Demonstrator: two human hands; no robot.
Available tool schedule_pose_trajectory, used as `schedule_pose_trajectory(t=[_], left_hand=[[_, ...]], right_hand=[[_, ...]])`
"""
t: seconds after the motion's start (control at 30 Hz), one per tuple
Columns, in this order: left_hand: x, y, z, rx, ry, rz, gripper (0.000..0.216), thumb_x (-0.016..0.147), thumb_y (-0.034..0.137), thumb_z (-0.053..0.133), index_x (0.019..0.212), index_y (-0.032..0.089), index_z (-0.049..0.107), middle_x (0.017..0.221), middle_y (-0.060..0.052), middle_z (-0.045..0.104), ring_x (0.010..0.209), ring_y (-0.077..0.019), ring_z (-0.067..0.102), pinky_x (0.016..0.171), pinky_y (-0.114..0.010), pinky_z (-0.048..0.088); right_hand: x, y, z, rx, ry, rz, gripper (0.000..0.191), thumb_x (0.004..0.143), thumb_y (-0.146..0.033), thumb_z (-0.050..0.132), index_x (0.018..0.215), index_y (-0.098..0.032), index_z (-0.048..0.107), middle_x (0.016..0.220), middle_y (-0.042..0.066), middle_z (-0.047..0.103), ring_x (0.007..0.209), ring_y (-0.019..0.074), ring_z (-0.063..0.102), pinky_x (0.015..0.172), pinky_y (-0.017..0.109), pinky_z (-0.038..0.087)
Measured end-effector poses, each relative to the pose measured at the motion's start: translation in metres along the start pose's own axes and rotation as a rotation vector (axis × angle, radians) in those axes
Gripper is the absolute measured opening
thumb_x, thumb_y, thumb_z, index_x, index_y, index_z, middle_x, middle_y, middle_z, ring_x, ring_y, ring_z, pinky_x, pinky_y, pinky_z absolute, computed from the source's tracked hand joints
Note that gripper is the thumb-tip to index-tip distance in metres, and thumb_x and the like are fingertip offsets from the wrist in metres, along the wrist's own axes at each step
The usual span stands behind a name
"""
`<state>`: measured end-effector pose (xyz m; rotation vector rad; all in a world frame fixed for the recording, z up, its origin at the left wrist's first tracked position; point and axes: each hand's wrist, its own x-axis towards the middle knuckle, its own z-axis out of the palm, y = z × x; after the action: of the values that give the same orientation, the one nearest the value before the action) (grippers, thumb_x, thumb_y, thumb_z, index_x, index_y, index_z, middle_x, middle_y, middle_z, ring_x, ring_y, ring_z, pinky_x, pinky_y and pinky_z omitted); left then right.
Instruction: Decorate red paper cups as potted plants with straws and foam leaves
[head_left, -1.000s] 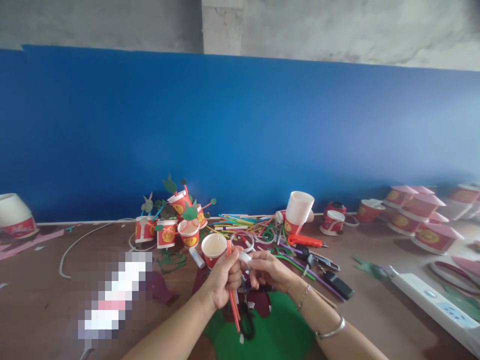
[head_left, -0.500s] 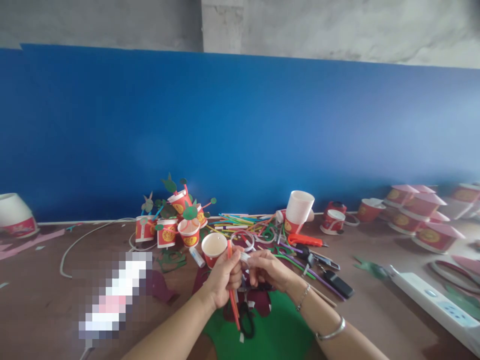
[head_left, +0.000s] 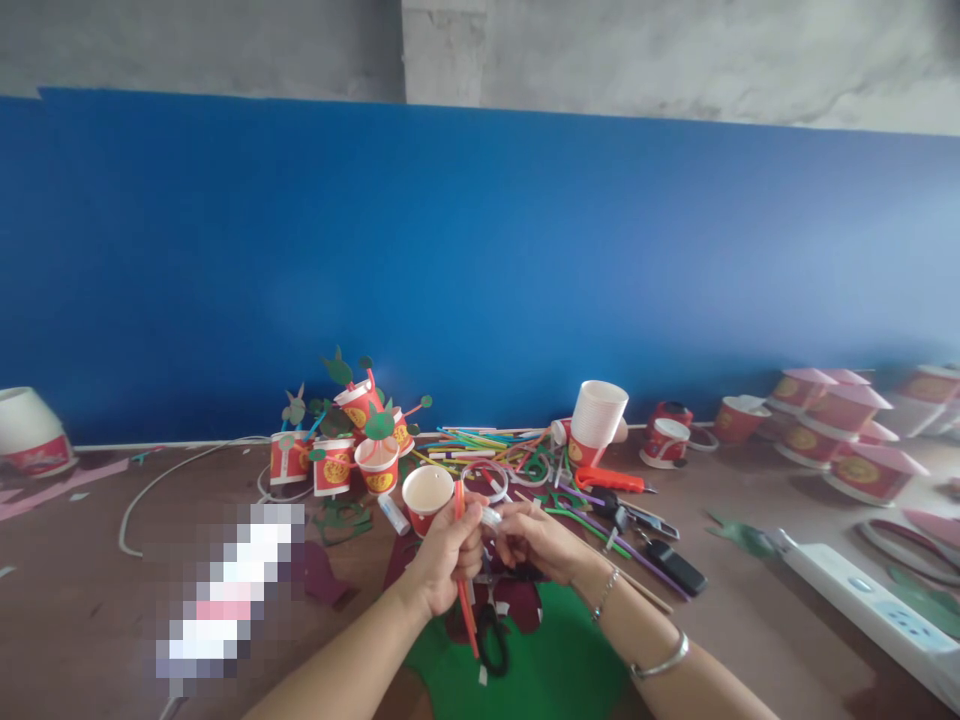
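Red-orange drinking straws stand upright in my left hand, whose fingers are wrapped round them. My right hand pinches a small whitish, translucent piece that looks like clear tape; it bridges the gap to my left fingertips. Just behind my left hand stands a paper cup, open end up, with a small hole near its rim. Black-handled scissors lie below my hands on green paper, their blades partly hidden. Dark red paper lies there too.
Decorated cups with green paper leaves stand at the back left. Loose straws lie behind my hands. Stacked white cups, an orange cutter and a black key fob are on the right, with a power strip farther right.
The whitish piece has turned slightly between my fingers, and my right fingers have shifted a little. My left hand keeps its grip on the straws.
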<state>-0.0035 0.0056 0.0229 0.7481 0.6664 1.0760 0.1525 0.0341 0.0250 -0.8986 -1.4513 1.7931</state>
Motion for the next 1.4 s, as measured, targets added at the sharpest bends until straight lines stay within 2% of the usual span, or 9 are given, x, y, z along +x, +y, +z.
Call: schedule_pose_trajectory(t=[0.37, 0.5, 0.57, 0.63, 0.83, 1.0, 1.2, 1.3, 1.4], left_hand=[[-0.002, -0.002, 0.002, -0.036, -0.026, -0.028, 0.047, 0.065, 0.048, 0.075, 0.092, 0.021, 0.047, 0.041, 0.016, 0.023, 0.035, -0.0013, 0.007, 0.034, -0.016, 0.003], [-0.001, 0.001, 0.000, -0.164, -0.017, -0.043, 0.050, 0.062, 0.043, 0.079, 0.092, 0.021, 0.046, 0.042, 0.016, 0.022, 0.037, -0.0015, 0.005, 0.034, -0.015, 0.002], [-0.001, 0.003, -0.001, -0.227, -0.013, -0.053, 0.051, 0.060, 0.040, 0.081, 0.091, 0.022, 0.045, 0.042, 0.016, 0.021, 0.038, -0.0017, 0.004, 0.035, -0.015, 0.002], [0.000, 0.003, -0.001, -0.252, -0.013, -0.063, 0.053, 0.058, 0.038, 0.082, 0.091, 0.022, 0.044, 0.043, 0.016, 0.021, 0.038, -0.0017, 0.003, 0.035, -0.015, 0.002], [0.000, 0.001, 0.003, -0.116, 0.011, -0.085, 0.051, 0.060, 0.045, 0.079, 0.087, 0.023, 0.041, 0.042, 0.016, 0.020, 0.037, -0.0019, 0.004, 0.035, -0.016, 0.001], [0.000, -0.001, 0.007, 0.041, 0.072, -0.074, 0.048, 0.066, 0.053, 0.071, 0.080, 0.024, 0.036, 0.043, 0.016, 0.022, 0.036, -0.0020, 0.007, 0.035, -0.016, 0.001], [-0.002, -0.001, 0.008, -0.021, 0.002, -0.079, 0.051, 0.063, 0.050, 0.075, 0.085, 0.024, 0.037, 0.044, 0.016, 0.021, 0.037, -0.0022, 0.006, 0.035, -0.016, 0.002], [-0.005, -0.003, 0.010, 0.028, -0.071, -0.133, 0.049, 0.066, 0.050, 0.073, 0.088, 0.024, 0.038, 0.043, 0.016, 0.023, 0.036, -0.0023, 0.007, 0.035, -0.017, 0.002], [-0.008, -0.008, 0.014, 0.136, -0.141, -0.194, 0.042, 0.070, 0.048, 0.069, 0.087, 0.024, 0.039, 0.043, 0.016, 0.027, 0.034, -0.0023, 0.010, 0.035, -0.018, 0.003]], right_hand=[[0.004, 0.006, 0.000, -0.061, 0.082, -0.015, 0.017, 0.070, -0.027, 0.049, 0.059, -0.015, 0.054, 0.036, -0.005, 0.049, 0.032, 0.0051, 0.038, 0.035, 0.018, 0.018], [0.000, 0.001, -0.005, -0.037, -0.034, -0.012, 0.019, 0.071, -0.030, 0.056, 0.082, -0.014, 0.059, 0.046, -0.003, 0.058, 0.036, 0.0075, 0.045, 0.035, 0.017, 0.026], [-0.001, 0.000, -0.007, -0.043, -0.043, -0.070, 0.035, 0.071, -0.031, 0.064, 0.102, -0.017, 0.055, 0.051, -0.005, 0.058, 0.040, 0.0077, 0.047, 0.039, 0.017, 0.031], [0.001, 0.001, -0.007, -0.084, 0.010, -0.131, 0.043, 0.070, -0.033, 0.070, 0.106, -0.019, 0.052, 0.053, -0.008, 0.055, 0.042, 0.0077, 0.047, 0.041, 0.018, 0.036], [0.003, 0.007, -0.008, -0.545, 0.317, -0.441, 0.028, 0.080, -0.034, 0.061, 0.103, -0.017, 0.065, 0.061, -0.002, 0.055, 0.055, 0.0114, 0.048, 0.054, 0.025, 0.041], [-0.004, -0.001, -0.010, -0.841, 0.358, -0.638, 0.030, 0.083, -0.030, 0.057, 0.110, -0.022, 0.067, 0.081, 0.005, 0.057, 0.072, 0.0171, 0.053, 0.068, 0.030, 0.044], [-0.006, -0.008, 0.004, -0.486, 0.304, -0.547, 0.032, 0.089, -0.039, 0.044, 0.102, -0.020, 0.067, 0.100, 0.007, 0.062, 0.094, 0.0222, 0.055, 0.085, 0.033, 0.042], [-0.002, -0.005, 0.010, -0.299, 0.452, -0.414, 0.046, 0.090, -0.051, 0.037, 0.078, -0.018, 0.067, 0.076, 0.005, 0.064, 0.073, 0.0187, 0.056, 0.070, 0.029, 0.044], [0.002, 0.000, 0.012, -0.232, 0.591, -0.330, 0.055, 0.084, -0.062, 0.042, 0.057, -0.017, 0.059, 0.051, 0.001, 0.051, 0.048, 0.0131, 0.044, 0.049, 0.025, 0.035]])
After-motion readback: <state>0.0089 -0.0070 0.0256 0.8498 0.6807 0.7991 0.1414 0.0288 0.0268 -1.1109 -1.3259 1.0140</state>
